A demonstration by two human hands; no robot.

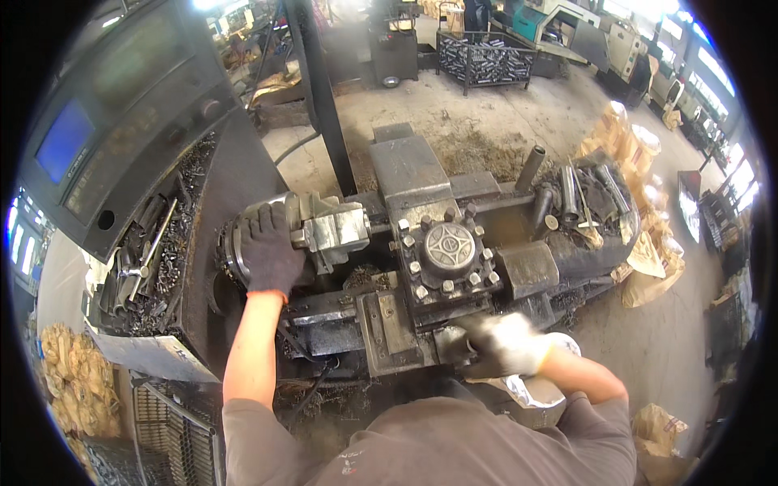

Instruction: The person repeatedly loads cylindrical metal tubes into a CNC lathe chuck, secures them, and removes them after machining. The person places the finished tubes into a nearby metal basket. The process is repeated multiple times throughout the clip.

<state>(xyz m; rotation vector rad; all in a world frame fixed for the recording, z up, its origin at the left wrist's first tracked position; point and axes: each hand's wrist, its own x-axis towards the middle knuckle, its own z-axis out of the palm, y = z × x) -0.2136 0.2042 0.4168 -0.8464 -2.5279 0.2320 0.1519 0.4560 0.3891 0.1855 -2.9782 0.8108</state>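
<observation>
My left hand [271, 249], in a dark knitted glove with an orange cuff, lies on the rim of the lathe chuck [237, 247]. Its fingers are stretched over the top. Bright metal jaws [336, 229] stand out from the chuck beside it. In a white glove with dark fingers, my right hand [506, 347] is at the front of the lathe carriage, below the tool post [450, 251]. Motion smears it, so whatever its fingers grip, if anything, is hidden. Bolts ring the round, star-marked cap of the tool post.
Left stands a control cabinet [105, 113] with a blue screen; its ledge holds metal chips and a T-handled wrench [146, 271]. Metal tubes [570, 194] and rags lie at the lathe's right end. Sacks [648, 211] line the right side. A wire bin [485, 61] of metal parts stands behind.
</observation>
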